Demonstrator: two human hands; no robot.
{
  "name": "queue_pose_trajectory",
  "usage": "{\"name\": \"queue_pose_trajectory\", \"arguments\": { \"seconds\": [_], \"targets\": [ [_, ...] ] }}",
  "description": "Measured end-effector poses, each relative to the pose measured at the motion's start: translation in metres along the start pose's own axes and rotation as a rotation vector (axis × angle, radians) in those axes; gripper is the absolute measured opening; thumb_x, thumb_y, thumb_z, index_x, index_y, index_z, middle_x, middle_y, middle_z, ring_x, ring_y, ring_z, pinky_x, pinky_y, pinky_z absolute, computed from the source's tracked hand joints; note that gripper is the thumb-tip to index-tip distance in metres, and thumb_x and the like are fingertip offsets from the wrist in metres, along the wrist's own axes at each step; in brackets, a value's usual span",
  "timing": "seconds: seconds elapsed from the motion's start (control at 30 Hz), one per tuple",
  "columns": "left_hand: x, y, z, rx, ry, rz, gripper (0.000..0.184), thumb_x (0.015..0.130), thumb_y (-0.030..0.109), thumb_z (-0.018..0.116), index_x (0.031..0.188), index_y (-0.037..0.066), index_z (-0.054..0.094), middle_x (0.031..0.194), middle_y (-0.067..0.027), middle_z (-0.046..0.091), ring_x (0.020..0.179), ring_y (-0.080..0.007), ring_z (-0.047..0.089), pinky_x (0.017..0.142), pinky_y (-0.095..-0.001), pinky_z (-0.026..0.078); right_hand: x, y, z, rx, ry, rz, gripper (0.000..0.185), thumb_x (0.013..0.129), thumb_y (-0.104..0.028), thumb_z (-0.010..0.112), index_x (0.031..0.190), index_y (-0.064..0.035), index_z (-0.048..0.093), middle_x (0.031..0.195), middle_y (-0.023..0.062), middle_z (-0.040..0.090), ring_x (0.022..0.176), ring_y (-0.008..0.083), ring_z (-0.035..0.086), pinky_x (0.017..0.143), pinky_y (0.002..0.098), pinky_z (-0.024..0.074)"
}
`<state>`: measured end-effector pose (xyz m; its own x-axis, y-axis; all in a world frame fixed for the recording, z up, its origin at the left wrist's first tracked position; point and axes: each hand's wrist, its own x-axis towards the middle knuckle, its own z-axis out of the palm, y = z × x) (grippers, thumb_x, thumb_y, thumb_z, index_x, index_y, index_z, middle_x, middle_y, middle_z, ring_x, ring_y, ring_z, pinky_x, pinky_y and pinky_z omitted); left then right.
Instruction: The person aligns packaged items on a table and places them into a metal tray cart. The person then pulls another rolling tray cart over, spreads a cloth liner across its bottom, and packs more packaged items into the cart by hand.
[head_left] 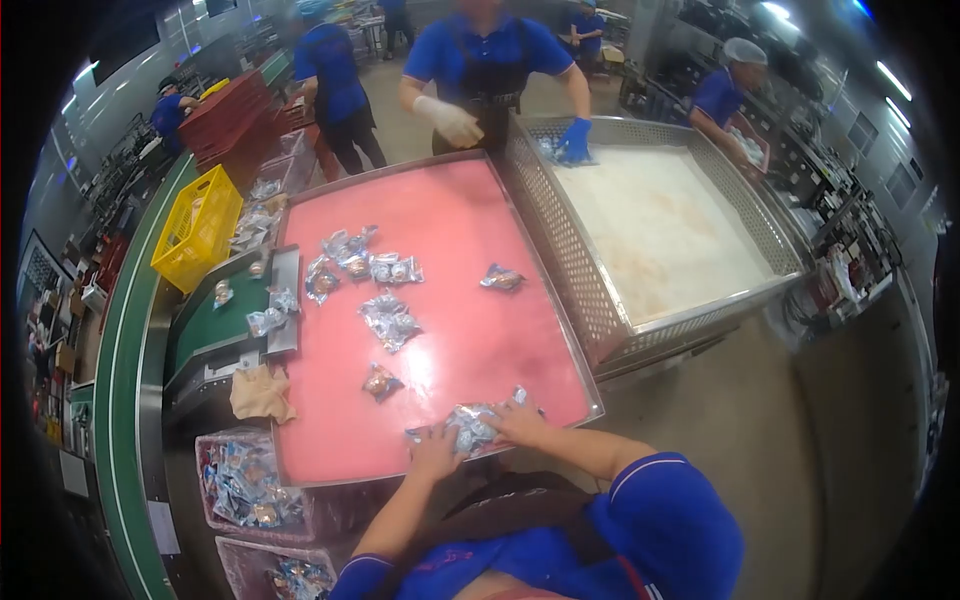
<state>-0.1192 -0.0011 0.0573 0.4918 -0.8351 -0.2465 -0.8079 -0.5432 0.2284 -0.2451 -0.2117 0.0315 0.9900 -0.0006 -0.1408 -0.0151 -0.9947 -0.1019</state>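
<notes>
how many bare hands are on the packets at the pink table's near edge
2: the left hand on the left side of the packets, the right hand on their right. Both show; some fingertips are hidden.

Near edge: a packet pile (472, 430) lies on the table (470, 365) toward the right corner, between the left hand (436, 453) and right hand (518, 421).
Left half: loose packets (389, 322), spread from middle toward the far edge.
Right half: a lone packet (502, 278).
Left edge: a chute (205, 322) adjoins; nearer, a cloth (262, 393).
Beyond chute: a conveyor (118, 370).
Near left corner: bins (243, 530) below, packets inside.
Right edge: a cart (578, 262) alongside.
Far edge: a co-worker (488, 55) behind.
</notes>
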Motion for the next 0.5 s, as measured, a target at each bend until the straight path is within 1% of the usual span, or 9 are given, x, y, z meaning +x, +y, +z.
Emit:
{"name": "queue_pose_trajectory", "arguments": {
  "seconds": [0.07,0.17,0.27,0.37,0.43,0.5],
  "targets": [
    [0.002,-0.001,0.001,0.001,-0.005,0.008,0.066,0.077,0.052,0.067,0.133,0.023,0.048,0.137,-0.0064,0.045,0.124,-0.0340,0.042,0.095,-0.0706,0.030,0.001,0.001,-0.001,-0.043,0.001,-0.002,0.071,0.078,-0.051,0.066,0.140,-0.0297,0.041,0.141,0.0052,0.046,0.114,0.0303,0.052,0.080,0.0629,0.0418],
    [0.003,-0.004,0.008,0.010,0.011,0.009,0.065,0.076,0.053,0.068,0.132,0.025,0.050,0.136,-0.0070,0.045,0.124,-0.0336,0.043,0.094,-0.0695,0.031,0.002,0.001,-0.012,-0.036,-0.051,-0.013,0.070,0.079,-0.050,0.066,0.141,-0.0300,0.042,0.142,0.0067,0.045,0.113,0.0314,0.054,0.086,0.0619,0.0417],
    [0.000,-0.008,0.010,-0.023,0.010,-0.006,0.067,0.075,0.053,0.069,0.133,0.026,0.051,0.136,-0.0081,0.046,0.123,-0.0335,0.043,0.093,-0.0667,0.032,0.007,0.008,0.000,0.013,-0.063,-0.040,0.069,0.080,-0.052,0.064,0.142,-0.0315,0.040,0.138,0.0074,0.048,0.110,0.0327,0.056,0.087,0.0617,0.0417],
    [-0.003,-0.009,-0.001,-0.195,0.084,-0.031,0.068,0.075,0.053,0.070,0.135,0.026,0.050,0.135,-0.0093,0.046,0.123,-0.0339,0.043,0.091,-0.0652,0.033,0.014,0.021,-0.020,0.136,-0.086,-0.069,0.068,0.081,-0.053,0.062,0.142,-0.0325,0.040,0.130,0.0077,0.053,0.106,0.0329,0.058,0.088,0.0615,0.0414],
    [0.006,0.006,-0.038,-0.200,0.159,-0.032,0.066,0.077,0.043,0.071,0.136,0.024,0.048,0.135,-0.0103,0.046,0.122,-0.0369,0.044,0.093,-0.0651,0.035,0.021,0.038,-0.055,0.123,0.000,-0.059,0.063,0.077,-0.054,0.066,0.134,-0.0336,0.047,0.120,0.0062,0.057,0.108,0.0318,0.057,0.083,0.0618,0.0435],
    [0.033,0.021,-0.078,-0.116,0.331,0.071,0.067,0.076,0.041,0.072,0.136,0.023,0.048,0.133,-0.0115,0.047,0.119,-0.0366,0.046,0.096,-0.0625,0.034,0.019,0.066,-0.108,0.003,0.227,-0.062,0.067,0.074,-0.052,0.069,0.134,-0.0345,0.047,0.119,0.0052,0.058,0.105,0.0307,0.058,0.080,0.0595,0.0441]
  ]
}}
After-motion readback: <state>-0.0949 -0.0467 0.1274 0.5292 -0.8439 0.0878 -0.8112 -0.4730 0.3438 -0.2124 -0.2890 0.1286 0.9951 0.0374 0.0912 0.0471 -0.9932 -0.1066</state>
